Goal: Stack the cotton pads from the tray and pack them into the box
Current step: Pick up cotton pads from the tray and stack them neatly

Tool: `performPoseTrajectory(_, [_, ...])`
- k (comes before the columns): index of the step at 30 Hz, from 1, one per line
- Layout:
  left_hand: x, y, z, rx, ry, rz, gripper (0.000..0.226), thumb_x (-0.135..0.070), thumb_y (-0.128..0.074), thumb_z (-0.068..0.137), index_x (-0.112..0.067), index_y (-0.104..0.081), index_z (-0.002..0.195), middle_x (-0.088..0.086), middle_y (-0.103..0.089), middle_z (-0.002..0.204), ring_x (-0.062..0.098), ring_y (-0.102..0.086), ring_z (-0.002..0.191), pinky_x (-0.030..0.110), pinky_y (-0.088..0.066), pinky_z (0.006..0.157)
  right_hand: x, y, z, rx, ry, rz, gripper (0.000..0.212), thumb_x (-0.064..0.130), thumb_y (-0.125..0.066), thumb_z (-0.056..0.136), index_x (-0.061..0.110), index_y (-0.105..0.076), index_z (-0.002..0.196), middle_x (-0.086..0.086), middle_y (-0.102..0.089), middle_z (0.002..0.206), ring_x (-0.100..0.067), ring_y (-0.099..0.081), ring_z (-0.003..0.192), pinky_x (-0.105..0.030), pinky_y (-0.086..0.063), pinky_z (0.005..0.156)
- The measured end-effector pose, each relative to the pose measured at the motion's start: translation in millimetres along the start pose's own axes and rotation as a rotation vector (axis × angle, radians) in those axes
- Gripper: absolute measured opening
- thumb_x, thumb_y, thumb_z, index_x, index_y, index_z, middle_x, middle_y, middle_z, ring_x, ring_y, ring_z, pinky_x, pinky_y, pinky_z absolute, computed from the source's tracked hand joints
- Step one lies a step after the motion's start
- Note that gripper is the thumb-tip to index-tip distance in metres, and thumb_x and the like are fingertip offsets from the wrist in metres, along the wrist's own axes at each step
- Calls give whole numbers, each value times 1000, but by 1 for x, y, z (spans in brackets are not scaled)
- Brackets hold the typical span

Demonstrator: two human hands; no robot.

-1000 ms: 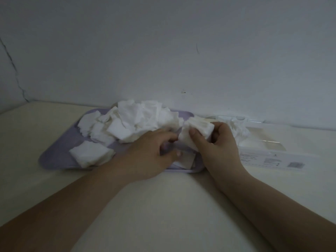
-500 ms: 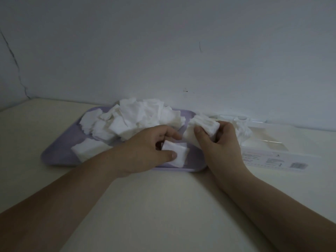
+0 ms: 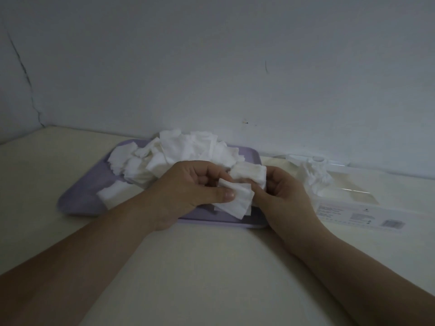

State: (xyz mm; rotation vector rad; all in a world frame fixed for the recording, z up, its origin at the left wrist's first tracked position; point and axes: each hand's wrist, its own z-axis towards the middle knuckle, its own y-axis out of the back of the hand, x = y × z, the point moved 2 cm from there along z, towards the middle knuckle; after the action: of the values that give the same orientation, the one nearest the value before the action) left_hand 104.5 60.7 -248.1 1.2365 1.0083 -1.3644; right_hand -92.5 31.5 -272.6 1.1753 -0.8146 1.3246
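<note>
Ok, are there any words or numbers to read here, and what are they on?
Box, front side: small lines of print, too blurred to read.
Dark patch at its right end: maybe a barcode, no numbers readable.
Tray and cotton pads: no writing shows.

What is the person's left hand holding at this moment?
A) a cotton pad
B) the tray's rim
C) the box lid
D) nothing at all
A: the left hand pinches a cotton pad under its thumb, next to the stack held in the right hand.
</note>
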Motion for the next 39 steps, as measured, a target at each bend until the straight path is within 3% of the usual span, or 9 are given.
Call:
performPoseTrajectory(9, [0, -2, 1, -49, -1, 44, 21, 8, -81, 76, -5, -75, 90, 14, -80, 93, 17, -76, 81, 21, -57, 67, 2, -5, -3, 86, -53, 106, 25, 26, -75, 92, 16, -65, 112, -10, -80, 95, -34, -77, 93, -61, -57, 93])
performPoseTrajectory(12, [0, -2, 1, -61, 7, 56, 21, 7, -81, 77, -3, -74, 94, 14, -80, 93, 17, -75, 80, 22, -57, 65, 5, -4, -4, 105, -60, 158, 21, 23, -70, 96, 12, -67, 113, -12, -80, 99, -32, -76, 96, -50, -59, 91])
performPoseTrajectory(16, [0, -4, 2, -97, 16, 38, 20, 8, -81, 77, 1, -73, 94, 6, -77, 78, 9, -70, 68, 18, -54, 60, 10, -1, -5, 119, -112, 285, 18, 15, -57, 100, 5, -71, 107, -9, -77, 94, -19, -71, 87, -23, -55, 73])
performPoseTrajectory(18, [0, -3, 1, -114, 8, 47, 20, 8, -82, 76, 1, -73, 92, 7, -77, 79, 10, -70, 70, 18, -54, 62, 13, 0, -6, 142, -115, 317, 17, 13, -59, 97, 3, -70, 107, -10, -77, 93, -18, -71, 86, -19, -54, 69])
performPoseTrajectory(25, [1, -3, 1, -129, -25, 85, 17, 1, -84, 77, -5, -75, 90, 18, -78, 92, 18, -73, 82, 23, -59, 72, 14, -5, -7, 95, -111, 297, 25, 12, -72, 91, 1, -64, 111, -16, -79, 96, -26, -77, 88, -27, -58, 73])
performPoseTrajectory(29, [-2, -7, -1, -159, -37, 117, 5, -10, -79, 86, -9, -78, 91, 2, -77, 79, 2, -66, 66, 13, -49, 59, 12, -2, -5, 11, -123, 265, 10, 10, -69, 93, 5, -67, 101, -7, -77, 84, -15, -72, 76, -20, -53, 63])
performPoseTrajectory(31, [-2, -6, 0, -198, -35, 153, 4, -16, -77, 88, -14, -81, 88, -6, -72, 70, 0, -59, 57, 17, -46, 55, 11, -1, -4, -26, -139, 249, 5, 11, -68, 93, 8, -68, 97, -4, -74, 80, -13, -69, 74, -22, -51, 63])
performPoseTrajectory(35, [0, 0, 2, -271, -2, 90, 9, -19, -77, 89, -17, -82, 82, 5, -67, 68, 11, -50, 55, 25, -40, 51, 7, 1, -1, -129, -153, 217, 8, 19, -68, 94, 13, -69, 98, 0, -75, 85, -12, -68, 79, -29, -50, 70])
performPoseTrajectory(39, [-2, 6, 2, -255, 13, -63, 10, -17, -71, 92, -10, -77, 89, 9, -56, 59, 12, -44, 48, 20, -29, 42, 3, 1, 0, -194, -126, 163, 15, 30, -68, 96, 23, -67, 108, -1, -77, 100, -20, -71, 98, -42, -55, 89])
